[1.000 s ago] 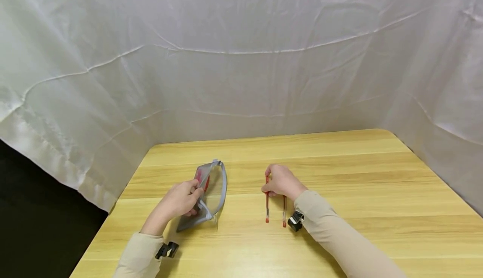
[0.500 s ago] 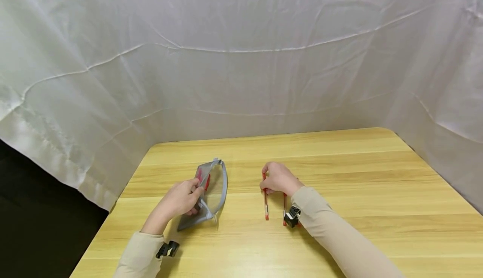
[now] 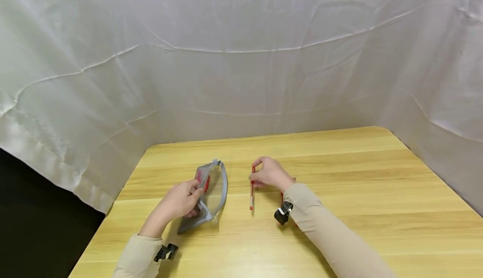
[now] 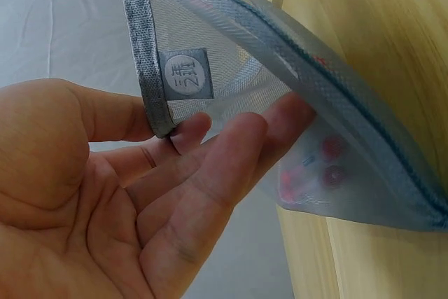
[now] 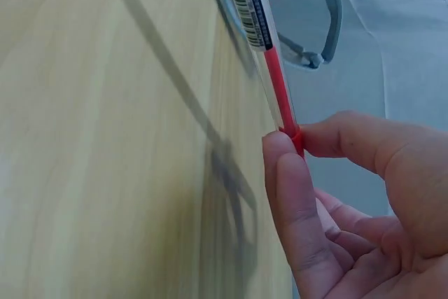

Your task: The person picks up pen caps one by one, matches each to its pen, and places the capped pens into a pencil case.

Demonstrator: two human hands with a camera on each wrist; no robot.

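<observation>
My left hand [image 3: 180, 199] pinches the edge of a grey mesh bag [image 4: 364, 187] between thumb and fingers, and the bag's mouth gapes to the right. Some fingers reach inside, behind the mesh. Blurred pink-red shapes [image 4: 330, 148] show through the bag's side, and a red piece [image 3: 206, 183] shows at its opening. To the right, my right hand [image 3: 271, 173] pinches a red pen [image 5: 280, 92] with a clear barrel and a barcode label. The pen points toward me in the head view, and its shadow falls on the table apart from it.
More red pens [image 3: 281, 197] lie on the wooden table [image 3: 358, 185], mostly hidden under my right wrist and its black camera [image 3: 283, 214]. A bluish strap loop [image 3: 224, 183] of the bag curves toward the right hand. Pale curtains [image 3: 264, 81] surround the table's back and sides.
My right hand has gripped a red pen, lifted it and carried it left toward the bag. My left hand and the bag have stayed in place.
</observation>
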